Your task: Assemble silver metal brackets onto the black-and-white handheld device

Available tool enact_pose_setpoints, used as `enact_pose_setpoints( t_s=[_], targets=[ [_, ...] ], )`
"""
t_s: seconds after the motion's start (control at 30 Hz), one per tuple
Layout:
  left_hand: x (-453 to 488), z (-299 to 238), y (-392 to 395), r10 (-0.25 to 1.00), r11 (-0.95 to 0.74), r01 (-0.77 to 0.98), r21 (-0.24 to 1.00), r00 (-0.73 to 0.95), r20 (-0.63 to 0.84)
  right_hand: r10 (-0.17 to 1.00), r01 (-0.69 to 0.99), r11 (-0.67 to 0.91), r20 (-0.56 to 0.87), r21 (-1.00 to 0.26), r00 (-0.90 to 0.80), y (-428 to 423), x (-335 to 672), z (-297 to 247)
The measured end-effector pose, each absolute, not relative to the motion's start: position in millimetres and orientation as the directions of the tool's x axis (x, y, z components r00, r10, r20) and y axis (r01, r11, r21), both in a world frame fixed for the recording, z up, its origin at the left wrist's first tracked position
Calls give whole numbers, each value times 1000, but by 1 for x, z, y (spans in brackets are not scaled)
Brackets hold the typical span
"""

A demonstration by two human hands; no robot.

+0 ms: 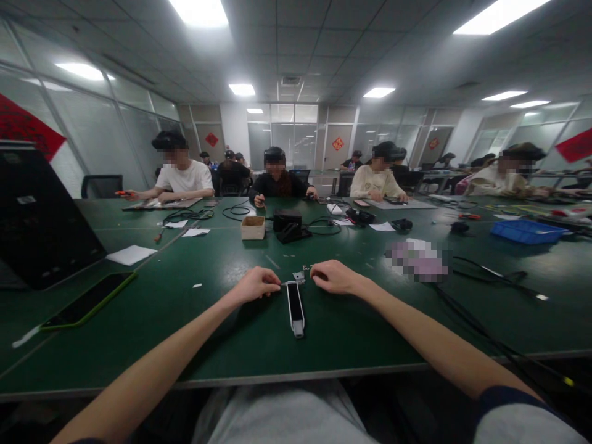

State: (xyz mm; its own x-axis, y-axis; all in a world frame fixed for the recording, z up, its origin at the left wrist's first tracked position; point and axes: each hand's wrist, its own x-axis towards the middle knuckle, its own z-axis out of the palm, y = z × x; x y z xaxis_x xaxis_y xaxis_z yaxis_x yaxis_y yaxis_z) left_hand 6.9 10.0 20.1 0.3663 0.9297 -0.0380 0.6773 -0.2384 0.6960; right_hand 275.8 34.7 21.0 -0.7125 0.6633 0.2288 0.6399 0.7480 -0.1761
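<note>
A long, narrow device point(295, 308) with a black face and a pale frame lies on the green table, its lighter end toward me. Just beyond its far end sits a small silvery metal piece point(299, 277), with tiny loose parts point(306, 267) beside it. To the left of the device, my left hand point(258, 284) is closed in a pinch, fingertips close to the device's far end. My right hand point(337, 277) has its fingers curled together on the other side, next to the tiny parts. Whatever either hand pinches is too small or hidden to name.
Left stand a black computer case point(44, 216) and a green-edged phone point(90, 299). Ahead are a small box point(253, 227) and a black device point(287, 220). Cables point(481, 330), a blurred purple item point(419, 259) and a blue tray point(527, 232) lie right. Several people sit opposite.
</note>
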Motion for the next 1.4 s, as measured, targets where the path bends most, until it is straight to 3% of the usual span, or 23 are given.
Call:
enact_pose_setpoints(
  t_s=[0.17,0.37,0.73,1.2,1.4],
  targets=[
    [8,10,12,934,-248,634,733,356,8,633,590,774,234,-231,-738,31,268,12],
    [7,4,14,916,-363,632,685,376,139,638,578,769,260,-273,-725,29,263,7],
    [12,-1,13,901,-424,614,666,358,244,578,509,815,324,-276,-749,33,253,-4],
    [9,-1,11,843,-538,688,487,443,304,599,505,796,316,-332,-736,35,254,-8],
    [5,0,14,778,-628,668,400,561,283,580,490,811,329,-321,-745,34,254,-7]
  ],
)
